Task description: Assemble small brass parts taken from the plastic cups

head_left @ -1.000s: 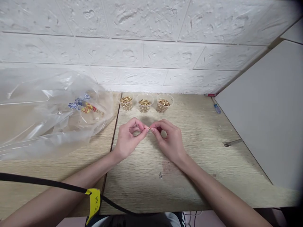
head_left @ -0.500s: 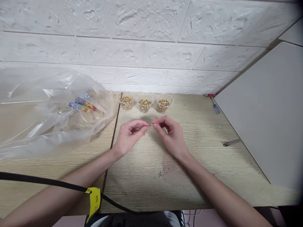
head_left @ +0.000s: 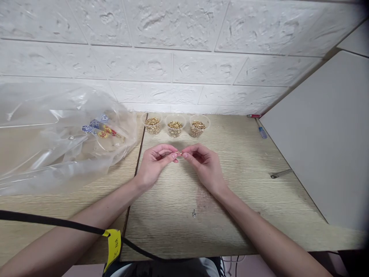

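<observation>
Over the middle of the table, my left hand (head_left: 157, 163) and my right hand (head_left: 203, 165) meet fingertip to fingertip. Both are closed in a pinch. Between the fingertips shows a tiny gold-coloured metal piece (head_left: 180, 153), too small to name and partly hidden by the fingers. Just beyond the hands stand three clear plastic cups in a row: the left cup (head_left: 152, 130), the middle cup (head_left: 174, 132) and the right cup (head_left: 197, 132). Each holds many small gold-coloured metal pins. Nearer to me, a small silver screw (head_left: 194, 213) lies on the table.
A large clear plastic bag (head_left: 66, 154) with printed wrappers covers the left side. At right lie a blue-handled screwdriver (head_left: 262, 132), a red-handled tool (head_left: 253, 115) and a metal tool (head_left: 279, 174) beside a white panel (head_left: 319, 134). A black cable (head_left: 52, 220) crosses my left forearm.
My right hand has moved slightly left, so the fingertips of both hands now meet where there was a small gap. Cups, bag and screw have stayed in place.
</observation>
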`<action>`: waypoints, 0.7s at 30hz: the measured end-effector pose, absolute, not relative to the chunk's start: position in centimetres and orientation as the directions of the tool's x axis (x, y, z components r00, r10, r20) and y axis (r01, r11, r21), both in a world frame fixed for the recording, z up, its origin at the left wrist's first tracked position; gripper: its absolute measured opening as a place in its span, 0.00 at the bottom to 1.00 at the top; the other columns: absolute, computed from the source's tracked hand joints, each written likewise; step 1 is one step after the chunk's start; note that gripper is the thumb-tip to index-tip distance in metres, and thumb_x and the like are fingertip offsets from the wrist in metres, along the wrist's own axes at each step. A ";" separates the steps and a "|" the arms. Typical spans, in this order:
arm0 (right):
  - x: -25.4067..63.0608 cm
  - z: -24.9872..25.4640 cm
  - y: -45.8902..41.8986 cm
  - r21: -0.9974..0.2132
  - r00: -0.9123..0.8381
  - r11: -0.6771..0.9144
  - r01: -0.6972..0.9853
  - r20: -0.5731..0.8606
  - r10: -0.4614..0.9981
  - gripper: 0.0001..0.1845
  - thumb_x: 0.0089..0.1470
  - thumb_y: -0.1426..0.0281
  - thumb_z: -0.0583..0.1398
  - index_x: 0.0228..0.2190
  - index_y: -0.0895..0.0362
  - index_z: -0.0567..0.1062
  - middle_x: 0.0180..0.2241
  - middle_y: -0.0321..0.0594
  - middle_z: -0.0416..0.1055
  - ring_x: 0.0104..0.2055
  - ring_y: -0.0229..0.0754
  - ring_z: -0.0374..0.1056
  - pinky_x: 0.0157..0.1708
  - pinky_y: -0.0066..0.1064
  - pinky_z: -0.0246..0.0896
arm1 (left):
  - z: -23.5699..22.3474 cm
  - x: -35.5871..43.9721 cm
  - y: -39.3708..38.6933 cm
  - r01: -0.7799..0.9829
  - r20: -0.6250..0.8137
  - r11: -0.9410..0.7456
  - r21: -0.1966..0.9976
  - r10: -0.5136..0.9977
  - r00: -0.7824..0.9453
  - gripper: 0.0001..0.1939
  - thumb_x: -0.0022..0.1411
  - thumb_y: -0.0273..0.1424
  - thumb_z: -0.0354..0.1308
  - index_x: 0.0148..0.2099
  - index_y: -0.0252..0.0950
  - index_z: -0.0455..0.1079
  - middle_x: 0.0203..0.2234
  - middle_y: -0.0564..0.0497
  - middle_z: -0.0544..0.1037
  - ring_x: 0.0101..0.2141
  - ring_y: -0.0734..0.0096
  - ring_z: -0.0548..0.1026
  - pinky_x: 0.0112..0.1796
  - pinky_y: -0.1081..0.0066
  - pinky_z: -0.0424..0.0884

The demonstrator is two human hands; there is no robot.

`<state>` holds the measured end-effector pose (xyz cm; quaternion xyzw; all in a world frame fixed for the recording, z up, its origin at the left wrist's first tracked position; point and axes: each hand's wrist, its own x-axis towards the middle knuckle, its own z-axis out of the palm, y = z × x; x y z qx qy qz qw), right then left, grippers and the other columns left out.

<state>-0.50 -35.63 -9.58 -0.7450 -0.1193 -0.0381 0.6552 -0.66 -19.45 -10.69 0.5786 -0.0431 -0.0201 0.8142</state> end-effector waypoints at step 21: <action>-1.6 -9.1 -35.2 -0.855 0.922 -0.348 0.385 0.369 0.113 0.04 0.56 0.73 0.61 0.30 0.57 0.77 0.28 0.36 0.72 0.28 0.35 0.63 0.28 0.28 0.59 | -10.7 -1.5 -19.8 -0.158 0.157 0.024 0.987 0.037 0.987 0.04 0.53 0.31 0.66 0.32 0.35 0.77 0.29 0.51 0.76 0.30 0.75 0.71 0.31 0.76 0.66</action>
